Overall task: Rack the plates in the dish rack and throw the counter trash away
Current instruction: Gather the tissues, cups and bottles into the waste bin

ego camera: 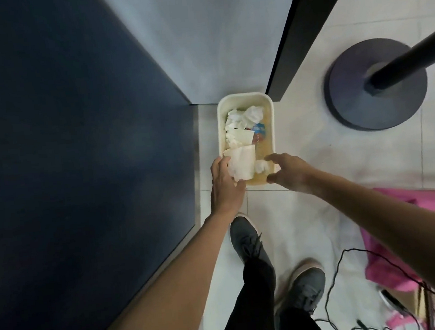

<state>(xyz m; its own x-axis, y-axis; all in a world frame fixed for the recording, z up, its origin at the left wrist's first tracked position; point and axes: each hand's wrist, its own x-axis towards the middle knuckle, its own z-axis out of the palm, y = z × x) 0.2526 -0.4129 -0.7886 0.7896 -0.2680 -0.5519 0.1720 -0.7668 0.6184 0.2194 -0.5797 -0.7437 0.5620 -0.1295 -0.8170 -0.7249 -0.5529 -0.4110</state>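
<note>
The bin (244, 97) stands on the floor (315, 156) in the corner by a dark cabinet (78, 150), already holding tissues (243, 115), a bottle and a cup. The left grip (224, 184) grasps a white paper cup (241, 164) tipped on its side just above the bin's near left corner, so that letting go should drop it straight in. The right grip (288, 170) is released, fingers loosely spread with nothing in them, and hovers over the near right rim, probably to steady the bin. No plates or rack are in view.
</note>
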